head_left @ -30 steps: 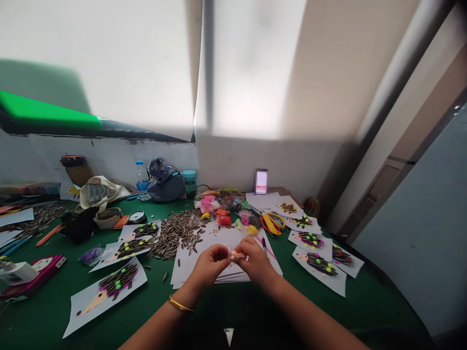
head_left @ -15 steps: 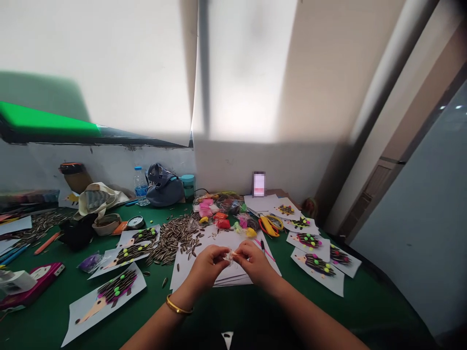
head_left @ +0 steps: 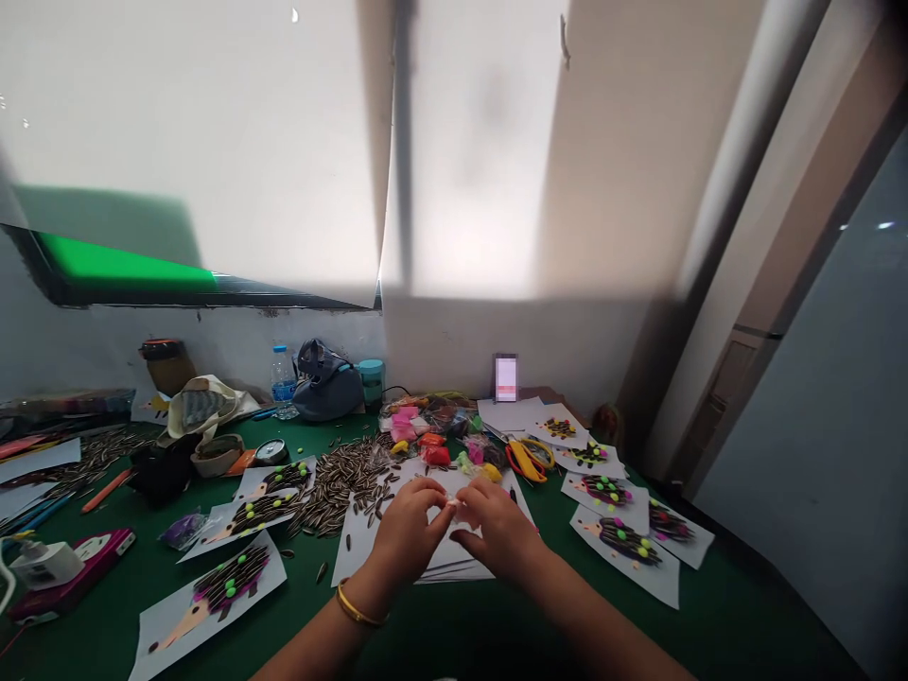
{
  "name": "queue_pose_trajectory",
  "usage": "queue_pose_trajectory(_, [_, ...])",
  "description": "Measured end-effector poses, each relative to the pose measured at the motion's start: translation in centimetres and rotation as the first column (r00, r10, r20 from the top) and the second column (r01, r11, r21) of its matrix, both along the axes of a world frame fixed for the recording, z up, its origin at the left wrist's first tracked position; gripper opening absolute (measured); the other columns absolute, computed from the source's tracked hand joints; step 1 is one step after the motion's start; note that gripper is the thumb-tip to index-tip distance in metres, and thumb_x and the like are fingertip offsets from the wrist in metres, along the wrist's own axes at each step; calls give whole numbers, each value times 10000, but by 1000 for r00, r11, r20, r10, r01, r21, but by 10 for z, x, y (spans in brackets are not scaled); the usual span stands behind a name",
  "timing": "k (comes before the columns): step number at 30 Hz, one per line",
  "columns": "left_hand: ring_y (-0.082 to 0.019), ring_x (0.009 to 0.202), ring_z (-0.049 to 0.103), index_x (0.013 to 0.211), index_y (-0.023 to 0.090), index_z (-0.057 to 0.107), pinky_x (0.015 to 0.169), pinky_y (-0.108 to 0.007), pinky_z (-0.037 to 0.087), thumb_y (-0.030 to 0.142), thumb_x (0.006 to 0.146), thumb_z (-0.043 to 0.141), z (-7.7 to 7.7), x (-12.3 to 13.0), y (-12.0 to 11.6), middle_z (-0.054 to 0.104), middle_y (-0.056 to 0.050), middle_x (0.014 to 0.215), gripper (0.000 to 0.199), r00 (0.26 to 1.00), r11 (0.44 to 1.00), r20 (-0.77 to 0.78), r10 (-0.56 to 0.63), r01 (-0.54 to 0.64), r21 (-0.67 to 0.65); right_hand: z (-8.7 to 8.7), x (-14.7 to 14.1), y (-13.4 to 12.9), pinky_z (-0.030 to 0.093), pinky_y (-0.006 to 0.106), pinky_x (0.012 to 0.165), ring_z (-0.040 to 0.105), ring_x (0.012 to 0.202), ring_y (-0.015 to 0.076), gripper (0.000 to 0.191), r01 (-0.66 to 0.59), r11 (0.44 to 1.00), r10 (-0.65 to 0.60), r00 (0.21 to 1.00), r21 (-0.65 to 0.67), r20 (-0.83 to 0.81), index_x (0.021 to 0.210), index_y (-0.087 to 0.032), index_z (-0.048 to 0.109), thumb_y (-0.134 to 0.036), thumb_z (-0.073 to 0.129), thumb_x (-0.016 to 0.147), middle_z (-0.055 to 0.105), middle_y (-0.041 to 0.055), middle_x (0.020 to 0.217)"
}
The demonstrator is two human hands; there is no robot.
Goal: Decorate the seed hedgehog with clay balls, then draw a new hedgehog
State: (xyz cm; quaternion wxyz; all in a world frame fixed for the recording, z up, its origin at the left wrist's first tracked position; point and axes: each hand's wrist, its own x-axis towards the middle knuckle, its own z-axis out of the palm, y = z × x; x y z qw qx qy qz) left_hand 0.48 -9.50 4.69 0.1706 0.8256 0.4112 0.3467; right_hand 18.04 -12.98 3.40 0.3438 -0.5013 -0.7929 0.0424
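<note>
left hand [head_left: 408,530], right hand [head_left: 497,532], raised together, fingers [head_left: 434,501] pinching small pale scrap [head_left: 452,506]

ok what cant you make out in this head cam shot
Head view only:
- small pale thing between the left hand and right hand: mostly hidden by the fingers, so its kind is unclear
- paper stack: middle hidden by both hands
- upright screen: blurred, unreadable
- coloured packets: contents too small to tell

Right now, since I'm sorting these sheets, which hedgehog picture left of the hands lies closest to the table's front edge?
The lower-left hedgehog sheet, alone on the green table; the other two sheets lie farther back, beside the seed pile.
</note>
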Motion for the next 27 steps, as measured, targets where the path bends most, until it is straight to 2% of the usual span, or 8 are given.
queue_pose_trajectory(3, [-217, 980, 590, 763, 223, 707, 887, -355, 459, 393, 873, 530, 3, 2, 1, 655, -51, 1013, 269, 1000, 997, 11, -25, 25, -69, 5, -1, 2, 352, 283, 663, 504, 791, 178, 87, 64, 994, -74, 991, 89, 111, 900, -212, 631, -288, 597, 875, 566, 43, 873])
queue_pose_trajectory(7, [-222, 985, 588, 836, 223, 718, 887, -351, 453, 438, 823, 605, 4, 1, 6, 641, -54, 1037, 244, 997, 988, 30, -67, 70, -139, 5, -4, 8, 300, 284, 652, 486, 744, 153, 211, 94, 973, -134, 974, 209, 184, 778, -184, 646, -260, 522, 931, 572, 43, 806])
queue_pose_trajectory(11, [-225, 981, 586, 817, 214, 701, 870, -344, 449, 394, 790, 658, 6, -3, 12, 630, -50, 1026, 187, 998, 989, -8, -70, 68, -131, -3, -4, 15, 282, 291, 657, 475, 731, 147, 201, 74, 960, -138, 964, 270, 227, 772, -188, 653, -254, 543, 927, 575, 29, 774])
queue_pose_trajectory(13, [-210, 944, 589, 793, 209, 681, 830, -322, 455, 368, 803, 647, 10, -5, 13, 625, -43, 999, 163, 993, 987, -40, -114, 109, -118, -7, -2, 18, 279, 294, 659, 468, 729, 147, 181, 32, 959, -113, 955, 282, 276, 783, -198, 654, -254, 553, 922, 573, 21, 772])
queue_pose_trajectory(18, [-162, 836, 573, 753, 201, 627, 755, -282, 445, 283, 871, 562, 11, -8, 9, 608, -33, 937, 158, 964, 967, -88, -253, 255, 16, -3, 4, 17, 284, 292, 652, 470, 731, 149, 196, -51, 976, -32, 927, 211, 372, 798, -209, 655, -323, 557, 923, 573, 21, 793])
queue_pose_trajectory(24, [-180, 954, 559, 893, 202, 591, 838, -313, 461, 298, 922, 481, -9, -11, 10, 562, -68, 1062, 148, 983, 988, 107, -147, 141, 64, 13, 3, 7, 338, 270, 672, 520, 792, 156, 192, 16, 997, -31, 979, 76, 202, 854, -188, 638, -325, 528, 932, 591, 47, 878])
queue_pose_trajectory(27, [-187, 895, 555, 943, 213, 606, 790, -316, 454, 290, 912, 495, -14, -13, 9, 568, -64, 992, 138, 992, 984, 39, -118, 112, 137, 14, -3, 4, 346, 276, 690, 527, 798, 160, 183, 36, 997, -47, 984, 67, 174, 857, -190, 640, -311, 524, 932, 599, 48, 880])
